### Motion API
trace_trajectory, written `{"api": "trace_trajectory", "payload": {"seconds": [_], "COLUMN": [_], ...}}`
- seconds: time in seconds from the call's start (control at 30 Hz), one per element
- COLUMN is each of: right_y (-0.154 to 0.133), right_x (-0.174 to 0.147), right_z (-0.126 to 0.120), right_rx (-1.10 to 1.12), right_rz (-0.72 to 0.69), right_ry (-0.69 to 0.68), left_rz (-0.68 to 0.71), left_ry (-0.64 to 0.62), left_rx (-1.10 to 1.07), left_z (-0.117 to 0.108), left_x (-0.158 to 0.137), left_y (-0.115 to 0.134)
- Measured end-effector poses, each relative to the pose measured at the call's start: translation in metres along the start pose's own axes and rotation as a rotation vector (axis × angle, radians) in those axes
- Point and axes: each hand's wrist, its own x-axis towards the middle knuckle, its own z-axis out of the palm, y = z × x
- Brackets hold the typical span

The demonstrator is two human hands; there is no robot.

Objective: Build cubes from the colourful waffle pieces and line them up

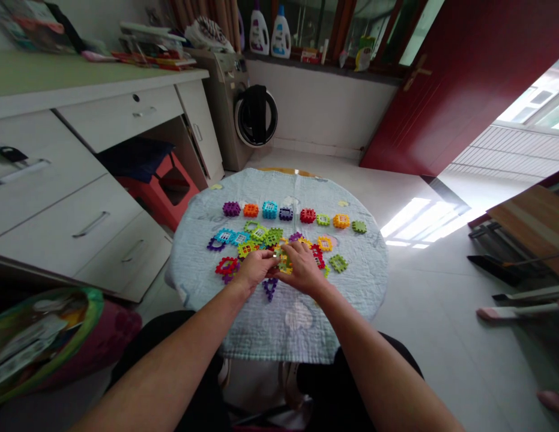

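Note:
Both my hands meet above a loose pile of plastic building blocks at the middle of the cloth-covered table (301, 336). Between them is a yellow building block (284, 262). My left hand (257, 266) pinches its left edge, and my right hand (301, 264) closes round its right side. Around them lie red (226, 265), blue (225, 236) and green blocks (260, 233), partly overlapping. A purple triangular piece (269, 290) sits just below my hands. Some pieces are hidden under my fingers.
Behind the pile runs a row of stacked blocks, from a purple stack (231, 208) to a green block (359, 227). A green block (338, 263) lies apart at the right. White drawers (81, 222) and a waste bin (94, 336) stand left; a red door (423, 90) stands right.

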Motion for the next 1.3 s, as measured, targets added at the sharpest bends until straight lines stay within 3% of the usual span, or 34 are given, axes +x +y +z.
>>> {"api": "trace_trajectory", "payload": {"seconds": [0.13, 0.5, 0.6, 0.73, 0.9, 1.1, 1.3], "right_y": [-0.004, -0.006, 0.019, 0.080, 0.143, 0.164, 0.173], "right_x": [0.006, 0.013, 0.024, 0.051, 0.081, 0.106, 0.120], "right_z": [-0.001, -0.004, -0.015, -0.045, -0.065, -0.055, -0.046], "right_rx": [-0.115, -0.196, -0.232, -0.368, -0.462, -0.532, -0.583], "right_rz": [0.047, -0.032, -0.010, 0.223, 0.440, 0.438, 0.455], "right_ry": [-0.031, -0.149, -0.169, -0.050, -0.089, -0.187, -0.248], "left_rz": [0.034, -0.014, -0.030, 0.005, 0.030, 0.067, 0.095], "left_ry": [-0.034, -0.032, -0.060, -0.026, -0.044, -0.058, 0.014], "left_rx": [-0.007, 0.017, 0.038, 0.088, 0.092, 0.027, 0.032], "left_z": [0.002, -0.002, -0.005, -0.010, -0.013, -0.019, -0.031], "left_x": [0.003, 0.005, 0.002, 0.000, 0.003, 0.006, 0.007], "left_y": [-0.003, -0.002, 0.004, 0.008, 0.008, 0.011, 0.022]}}
